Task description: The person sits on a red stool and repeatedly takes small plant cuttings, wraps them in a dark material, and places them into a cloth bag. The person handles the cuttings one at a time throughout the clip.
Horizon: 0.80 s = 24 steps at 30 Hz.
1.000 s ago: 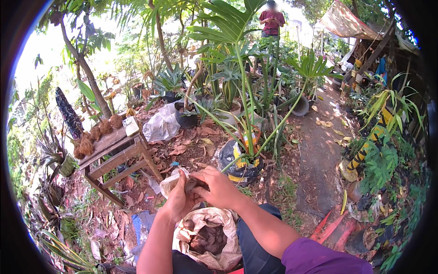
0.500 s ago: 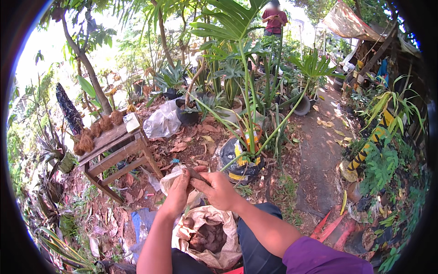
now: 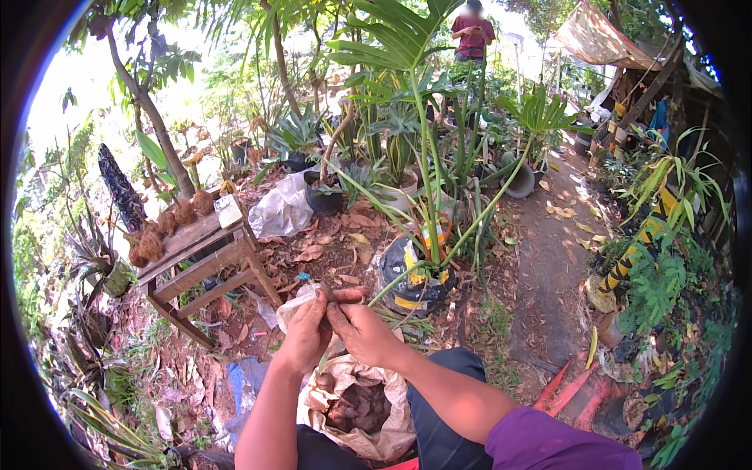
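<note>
My left hand (image 3: 305, 338) and my right hand (image 3: 371, 337) meet in front of me, above an open sack. Both are closed, fingertips together around a small dark brown, earthy lump (image 3: 327, 293), mostly hidden by the fingers. The right index finger points out to the right. Whitish, see-through plastic (image 3: 291, 309) shows behind the left hand; whether the fingers grip it is unclear. The pale woven sack (image 3: 398, 423) stands between my knees, its rim rolled down. Inside lies dark brown soil (image 3: 359, 407); a small round brown piece (image 3: 325, 382) rests at its left edge.
A wooden table (image 3: 205, 270) at left carries several brown fibrous balls (image 3: 185, 211) and a small white box (image 3: 228, 210). Ahead stands a big-leaved plant in a black-and-yellow wrapped pot (image 3: 415, 274). A dirt path (image 3: 548, 290) runs at right. A person (image 3: 471, 35) stands far back.
My right hand has shifted slightly left, closer to the left hand. Its index finger now stretches out to the right, and the brown lump sits more upright between the fingertips.
</note>
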Motion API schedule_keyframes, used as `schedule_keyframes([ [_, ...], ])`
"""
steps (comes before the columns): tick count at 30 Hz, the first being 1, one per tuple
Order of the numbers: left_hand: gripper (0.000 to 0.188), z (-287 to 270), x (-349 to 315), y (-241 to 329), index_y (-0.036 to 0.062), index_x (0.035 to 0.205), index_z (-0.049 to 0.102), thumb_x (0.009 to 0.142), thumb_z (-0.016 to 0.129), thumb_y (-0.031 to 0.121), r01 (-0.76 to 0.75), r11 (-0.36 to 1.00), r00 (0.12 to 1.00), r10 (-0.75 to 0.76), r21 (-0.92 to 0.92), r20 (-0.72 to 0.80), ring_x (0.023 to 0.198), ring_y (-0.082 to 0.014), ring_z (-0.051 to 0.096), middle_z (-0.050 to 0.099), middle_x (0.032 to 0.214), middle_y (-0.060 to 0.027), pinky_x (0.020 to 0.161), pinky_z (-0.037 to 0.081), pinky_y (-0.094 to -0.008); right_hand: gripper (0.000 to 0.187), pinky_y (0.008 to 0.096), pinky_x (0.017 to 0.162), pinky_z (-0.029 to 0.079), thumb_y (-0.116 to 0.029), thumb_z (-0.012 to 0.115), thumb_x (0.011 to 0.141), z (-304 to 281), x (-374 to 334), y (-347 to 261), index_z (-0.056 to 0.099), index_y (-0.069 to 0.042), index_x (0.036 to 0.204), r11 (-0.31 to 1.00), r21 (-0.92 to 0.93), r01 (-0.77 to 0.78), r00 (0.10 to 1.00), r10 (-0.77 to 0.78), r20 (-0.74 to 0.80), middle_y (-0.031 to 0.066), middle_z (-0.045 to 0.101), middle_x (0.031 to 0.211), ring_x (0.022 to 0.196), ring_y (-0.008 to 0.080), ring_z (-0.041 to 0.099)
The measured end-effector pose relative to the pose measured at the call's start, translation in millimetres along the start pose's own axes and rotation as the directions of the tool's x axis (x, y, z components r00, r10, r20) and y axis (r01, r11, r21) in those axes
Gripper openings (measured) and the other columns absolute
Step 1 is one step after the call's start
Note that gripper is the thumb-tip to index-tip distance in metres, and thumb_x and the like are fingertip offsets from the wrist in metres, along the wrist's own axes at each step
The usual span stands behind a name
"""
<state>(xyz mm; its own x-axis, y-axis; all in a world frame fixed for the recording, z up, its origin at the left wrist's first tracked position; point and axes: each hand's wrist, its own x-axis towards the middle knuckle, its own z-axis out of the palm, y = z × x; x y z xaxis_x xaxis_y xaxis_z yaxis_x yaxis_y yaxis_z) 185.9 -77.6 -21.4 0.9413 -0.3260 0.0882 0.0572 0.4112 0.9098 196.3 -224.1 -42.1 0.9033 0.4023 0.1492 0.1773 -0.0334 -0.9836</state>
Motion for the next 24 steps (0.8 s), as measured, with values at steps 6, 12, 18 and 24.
schedule_keyframes([
  [6, 0.042, -10.6, 0.8, 5.3, -0.0042, 0.121, 0.063, 0.118, 0.039, 0.030, -0.163, 0.920, 0.964, 0.226, 0.357, -0.142, 0.086, -0.0135, 0.067, 0.075, 0.105, -0.0110, 0.080, 0.054, -0.0302, 0.078, 0.0487, 0.064, 0.048, -0.063, 0.043, 0.109, -23.2, 6.0, 3.6, 0.066, 0.003, 0.075, 0.924, -0.366, -0.114, 0.992, 0.128, 0.014, 0.0233, 0.063, 0.065, 0.066, 0.0381, 0.066],
  [12, 0.039, -16.0, 3.1, 8.9, 0.0001, 0.096, 0.061, 0.117, 0.040, 0.025, -0.111, 0.784, 0.935, 0.291, 0.611, -0.205, 0.066, -0.0109, 0.056, 0.067, 0.078, -0.0052, 0.062, 0.047, -0.0294, 0.075, 0.0394, 0.060, 0.047, -0.062, 0.045, 0.109, -34.7, 10.4, 6.1, 0.074, 0.001, 0.082, 0.915, -0.400, -0.060, 0.982, -0.018, -0.188, 0.0106, 0.056, 0.054, 0.056, 0.0222, 0.060],
  [18, 0.043, 7.4, -5.2, 20.8, 0.0020, 0.083, 0.060, 0.115, 0.045, 0.026, -0.079, 0.680, 0.927, 0.318, 0.729, -0.196, 0.061, -0.0098, 0.052, 0.058, 0.067, -0.0013, 0.057, 0.040, -0.0287, 0.076, 0.0335, 0.058, 0.045, -0.066, 0.040, 0.109, -32.5, 13.7, 9.6, 0.074, -0.002, 0.089, 0.974, -0.165, -0.153, 0.988, 0.156, 0.003, 0.0020, 0.057, 0.061, 0.058, 0.0126, 0.055],
  [24, 0.052, 12.4, -11.6, 14.8, 0.0022, 0.074, 0.058, 0.114, 0.051, 0.033, -0.099, 0.842, 0.955, 0.230, 0.531, -0.187, 0.060, -0.0081, 0.044, 0.054, 0.064, 0.0012, 0.058, 0.036, -0.0286, 0.079, 0.0351, 0.066, 0.048, -0.070, 0.037, 0.108, -28.3, 4.9, 2.5, 0.076, -0.003, 0.096, 0.994, -0.069, -0.086, 0.988, 0.094, 0.122, 0.0050, 0.062, 0.069, 0.065, 0.0148, 0.058],
])
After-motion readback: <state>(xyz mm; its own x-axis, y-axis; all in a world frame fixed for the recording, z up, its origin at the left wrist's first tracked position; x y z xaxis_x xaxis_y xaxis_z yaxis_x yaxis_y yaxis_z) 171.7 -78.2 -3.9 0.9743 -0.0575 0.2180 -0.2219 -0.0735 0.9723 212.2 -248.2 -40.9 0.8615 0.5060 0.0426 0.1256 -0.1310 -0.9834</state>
